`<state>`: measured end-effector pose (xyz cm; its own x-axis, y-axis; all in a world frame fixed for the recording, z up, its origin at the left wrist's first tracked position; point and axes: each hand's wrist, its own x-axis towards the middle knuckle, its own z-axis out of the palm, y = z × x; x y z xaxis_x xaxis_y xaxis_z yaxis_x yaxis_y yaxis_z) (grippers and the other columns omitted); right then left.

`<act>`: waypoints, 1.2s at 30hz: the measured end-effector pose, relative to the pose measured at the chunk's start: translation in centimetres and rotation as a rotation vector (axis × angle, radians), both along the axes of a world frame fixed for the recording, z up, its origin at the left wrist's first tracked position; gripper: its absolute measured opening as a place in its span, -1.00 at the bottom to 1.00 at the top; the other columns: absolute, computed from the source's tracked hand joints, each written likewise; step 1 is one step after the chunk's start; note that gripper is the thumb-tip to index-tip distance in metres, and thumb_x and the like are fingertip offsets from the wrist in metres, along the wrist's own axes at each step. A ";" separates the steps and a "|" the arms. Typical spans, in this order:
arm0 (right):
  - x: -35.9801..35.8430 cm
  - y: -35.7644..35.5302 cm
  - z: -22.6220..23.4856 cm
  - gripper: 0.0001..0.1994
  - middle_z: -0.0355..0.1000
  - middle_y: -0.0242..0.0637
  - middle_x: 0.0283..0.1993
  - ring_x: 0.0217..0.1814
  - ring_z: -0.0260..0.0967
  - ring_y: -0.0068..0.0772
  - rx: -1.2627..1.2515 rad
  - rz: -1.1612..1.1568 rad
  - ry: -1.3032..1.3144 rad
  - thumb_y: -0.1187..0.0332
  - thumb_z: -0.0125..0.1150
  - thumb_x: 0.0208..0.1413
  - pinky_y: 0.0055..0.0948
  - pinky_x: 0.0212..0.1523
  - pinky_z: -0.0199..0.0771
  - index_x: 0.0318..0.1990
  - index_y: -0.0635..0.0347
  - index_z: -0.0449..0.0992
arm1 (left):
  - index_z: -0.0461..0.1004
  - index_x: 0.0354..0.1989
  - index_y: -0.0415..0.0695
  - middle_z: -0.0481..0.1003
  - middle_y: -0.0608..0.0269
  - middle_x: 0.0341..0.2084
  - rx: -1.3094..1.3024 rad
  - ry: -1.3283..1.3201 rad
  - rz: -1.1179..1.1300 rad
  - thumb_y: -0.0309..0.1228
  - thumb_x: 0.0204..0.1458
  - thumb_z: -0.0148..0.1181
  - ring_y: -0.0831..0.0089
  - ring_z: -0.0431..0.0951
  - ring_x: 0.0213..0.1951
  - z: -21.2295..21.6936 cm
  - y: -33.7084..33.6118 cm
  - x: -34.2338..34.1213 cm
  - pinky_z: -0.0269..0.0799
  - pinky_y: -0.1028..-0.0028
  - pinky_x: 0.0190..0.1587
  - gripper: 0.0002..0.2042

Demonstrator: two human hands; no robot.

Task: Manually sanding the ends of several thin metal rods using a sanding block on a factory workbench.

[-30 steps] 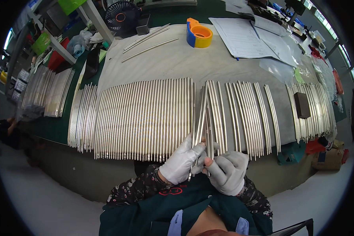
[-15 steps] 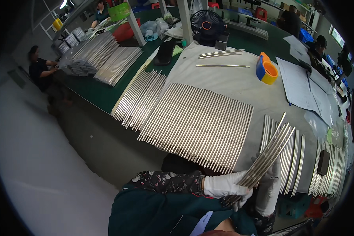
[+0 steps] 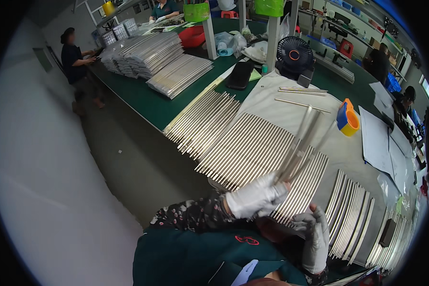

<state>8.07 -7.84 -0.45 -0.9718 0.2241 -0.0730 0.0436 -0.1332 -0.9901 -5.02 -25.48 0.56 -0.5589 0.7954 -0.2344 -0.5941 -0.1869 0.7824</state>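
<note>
My left hand (image 3: 258,196), in a white glove with bare fingertips, is closed round the lower end of several metal rods (image 3: 296,153). Their upper ends slant away from me and are smeared by motion. Beneath this bundle lies a wide row of shiny metal rods (image 3: 252,148), side by side on the pale sheet. My right hand (image 3: 313,236), gloved the same way, is raised near the row's right front corner. Its fingers are loosely bent and apart, and nothing shows in them. Right of it lies a smaller group of rods (image 3: 350,214).
More rods (image 3: 207,121) lie to the left, and another stack at the far right carries a dark block (image 3: 387,232). Farther back are a phone (image 3: 240,75), a fan (image 3: 294,55), a blue-and-orange tape dispenser (image 3: 348,119) and papers (image 3: 377,138). Other people stand or sit beyond.
The rod bundle in my left hand has swung left, over the wide row. My right hand has come away from the bundle. The whole view has shifted.
</note>
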 end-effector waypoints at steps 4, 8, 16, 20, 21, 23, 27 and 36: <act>1.8 1.3 -1.5 -0.56 0.46 -0.14 -0.32 -0.30 0.42 -0.45 -0.019 -0.086 -0.047 0.16 -0.03 0.27 -0.57 -0.21 0.40 0.05 0.43 0.25 | 0.34 -0.13 -0.18 0.40 0.31 -0.53 -0.360 0.802 0.551 -0.32 0.19 0.03 0.52 0.39 -0.56 -1.6 -6.3 -8.8 0.37 0.49 -0.48 -0.80; 3.0 1.9 -1.7 -0.62 0.47 -0.15 -0.37 -0.34 0.42 -0.46 -0.004 -0.141 -0.082 0.21 -0.03 0.26 -0.57 -0.24 0.40 0.00 0.43 0.28 | 0.35 -0.20 -0.22 0.50 -0.20 -0.36 -1.526 1.069 0.629 -0.21 0.09 0.04 -0.13 0.50 -0.24 -0.1 -12.4 -13.1 0.40 0.05 -0.18 -0.70; 2.7 1.9 -1.2 -0.69 0.46 -0.15 -0.41 -0.40 0.41 -0.45 0.016 -0.253 -0.166 0.30 -0.04 0.23 -0.54 -0.27 0.39 -0.06 0.43 0.31 | 0.36 -0.18 -0.16 0.48 -0.11 -0.27 -1.713 1.150 0.523 -0.27 0.10 0.02 -0.03 0.51 -0.20 -4.5 -15.8 -16.0 0.43 0.08 -0.16 -0.77; 2.4 1.8 -1.6 -0.70 0.46 -0.15 -0.42 -0.41 0.40 -0.45 0.035 -0.268 -0.158 0.32 -0.05 0.23 -0.53 -0.27 0.39 -0.06 0.43 0.31 | 0.39 -0.08 -0.13 0.43 -0.05 -0.23 -1.735 1.293 0.464 -0.31 0.07 0.06 0.01 0.48 -0.16 -4.6 -14.7 -16.2 0.42 0.12 -0.15 -0.73; 2.2 1.7 -1.4 -0.71 0.46 -0.16 -0.42 -0.41 0.40 -0.45 0.043 -0.255 -0.161 0.32 -0.05 0.23 -0.53 -0.27 0.39 -0.06 0.43 0.31 | 0.40 -0.04 -0.11 0.42 -0.01 -0.23 -1.755 1.426 0.426 -0.31 0.07 0.07 0.05 0.46 -0.14 -4.6 -14.5 -16.2 0.41 0.15 -0.14 -0.71; 2.1 1.7 -1.4 -0.71 0.46 -0.16 -0.42 -0.41 0.39 -0.45 0.052 -0.241 -0.167 0.32 -0.04 0.22 -0.53 -0.27 0.39 -0.07 0.43 0.31 | 0.40 0.03 -0.06 0.42 0.06 -0.24 -1.813 1.426 0.373 -0.28 0.05 0.08 0.11 0.41 -0.11 -4.6 -14.5 -16.4 0.37 0.18 -0.11 -0.65; 2.0 1.7 -1.3 -0.70 0.46 -0.17 -0.42 -0.40 0.39 -0.46 0.035 -0.252 -0.169 0.30 -0.01 0.22 -0.54 -0.27 0.38 -0.07 0.42 0.32 | 0.41 0.03 -0.06 0.43 0.06 -0.18 -1.777 1.430 0.429 -0.19 0.06 0.08 0.09 0.41 -0.09 -5.1 -15.2 -15.9 0.34 0.15 -0.07 -0.62; 3.6 2.4 1.0 -0.73 0.44 -0.18 -0.41 -0.41 0.37 -0.41 0.205 -0.360 -0.019 0.30 0.16 0.05 -0.43 -0.27 0.37 -0.23 0.39 0.43 | 0.46 -0.05 -0.16 0.45 0.10 -0.10 -1.558 1.402 0.499 -0.14 0.08 0.06 0.11 0.44 -0.09 -4.6 -16.4 -13.1 0.33 0.16 0.00 -0.61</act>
